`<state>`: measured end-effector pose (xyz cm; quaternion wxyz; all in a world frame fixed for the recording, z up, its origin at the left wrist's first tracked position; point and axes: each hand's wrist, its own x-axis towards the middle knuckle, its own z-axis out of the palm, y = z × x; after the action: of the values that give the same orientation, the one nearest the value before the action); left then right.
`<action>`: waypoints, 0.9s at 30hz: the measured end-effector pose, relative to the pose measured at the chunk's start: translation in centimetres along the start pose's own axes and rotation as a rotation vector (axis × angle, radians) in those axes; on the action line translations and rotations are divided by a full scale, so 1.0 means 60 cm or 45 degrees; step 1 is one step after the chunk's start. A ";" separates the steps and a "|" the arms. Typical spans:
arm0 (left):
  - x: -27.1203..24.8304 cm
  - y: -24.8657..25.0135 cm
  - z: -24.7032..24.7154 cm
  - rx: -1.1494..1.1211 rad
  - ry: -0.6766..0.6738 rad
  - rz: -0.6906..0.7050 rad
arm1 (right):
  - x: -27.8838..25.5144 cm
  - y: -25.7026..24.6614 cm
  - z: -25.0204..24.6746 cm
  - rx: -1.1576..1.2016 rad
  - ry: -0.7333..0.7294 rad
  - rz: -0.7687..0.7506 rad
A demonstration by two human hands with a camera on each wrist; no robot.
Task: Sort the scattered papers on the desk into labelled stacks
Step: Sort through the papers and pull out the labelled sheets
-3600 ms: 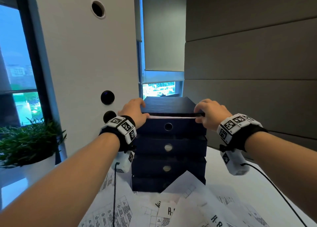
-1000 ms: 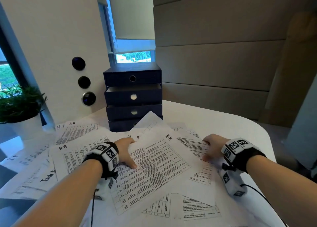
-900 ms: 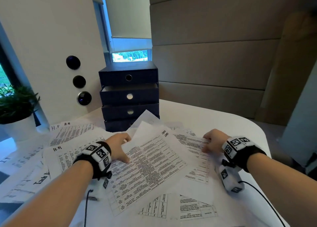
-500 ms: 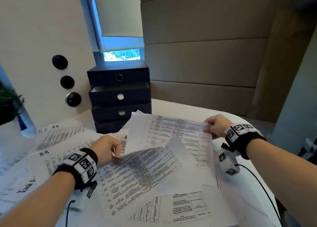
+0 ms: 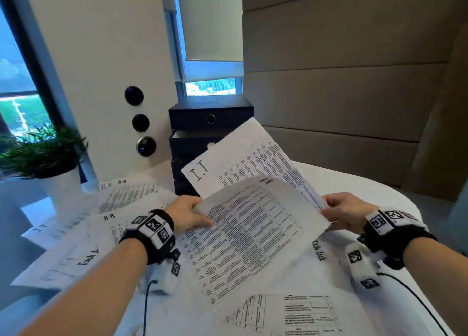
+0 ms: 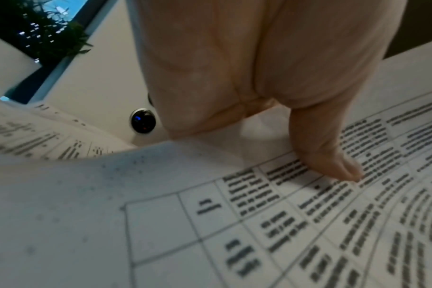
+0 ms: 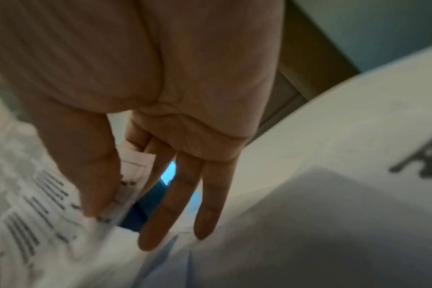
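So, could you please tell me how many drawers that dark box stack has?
4: top drawer in full view, second and third partly behind the lifted sheet, bottom barely visible.

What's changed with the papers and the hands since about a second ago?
Both hands have left the desk. The right hand now pinches the sheet marked I.T and has lifted it up in front of the drawer boxes. The left hand grips the near H.R sheet, whose top edge has curled up. The other papers on the desk and the plant stayed put.
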<state>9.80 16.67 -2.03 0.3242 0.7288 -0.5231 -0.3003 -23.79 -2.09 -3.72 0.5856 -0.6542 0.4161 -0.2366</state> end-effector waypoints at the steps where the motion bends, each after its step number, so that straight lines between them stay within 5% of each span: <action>1: -0.003 0.002 -0.003 -0.042 0.008 -0.020 | -0.001 0.000 0.003 -0.143 -0.052 -0.002; 4: -0.004 0.005 -0.001 -0.131 0.060 0.006 | -0.002 -0.007 0.008 -0.432 -0.185 -0.008; 9: 0.007 0.012 0.010 -0.215 0.426 0.030 | -0.009 -0.027 0.037 -1.181 -0.510 0.055; 14: 0.006 -0.014 -0.004 -0.292 0.392 -0.102 | -0.014 -0.037 0.056 -1.648 -0.360 0.146; 19: 0.003 -0.017 -0.003 -0.121 0.180 -0.063 | -0.002 -0.014 0.064 -1.574 -0.116 0.254; 27: 0.006 -0.009 -0.005 -0.120 0.077 -0.055 | 0.000 -0.006 0.066 -1.215 0.069 0.123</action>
<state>10.45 16.54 -2.33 0.3674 0.7326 -0.4822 -0.3094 -20.56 0.17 -4.19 0.2191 -0.8234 0.5234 -0.0087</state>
